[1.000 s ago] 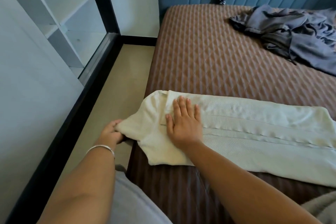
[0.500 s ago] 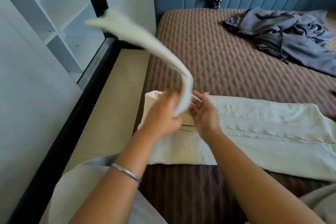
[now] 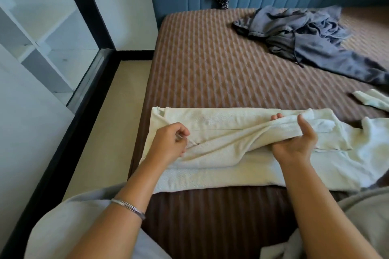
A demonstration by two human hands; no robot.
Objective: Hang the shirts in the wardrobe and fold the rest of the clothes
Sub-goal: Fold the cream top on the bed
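Both hands are closed on the cream garment [image 3: 242, 166] that lies flat along the near edge of the bed [image 3: 210, 59]. My left hand [image 3: 168, 143] pinches the cloth near its left end, fingers curled tight, while my right hand [image 3: 294, 139] lies palm up with its thumb and fingers wrapped round a long folded strip, most likely a sleeve, lifted a little off the body of the garment. To do this fold well, I judge the strip should be drawn taut between the two grips, laid straight along the middle seam, and then pressed flat so no ridge is trapped underneath. Keeping the left edge square with the bed edge will help the next fold line up. A crumpled grey garment [image 3: 305, 38] waits well apart toward the far side of the bed, and a small pale piece [image 3: 372, 99] lies near the right edge, so much of the task looks unfinished
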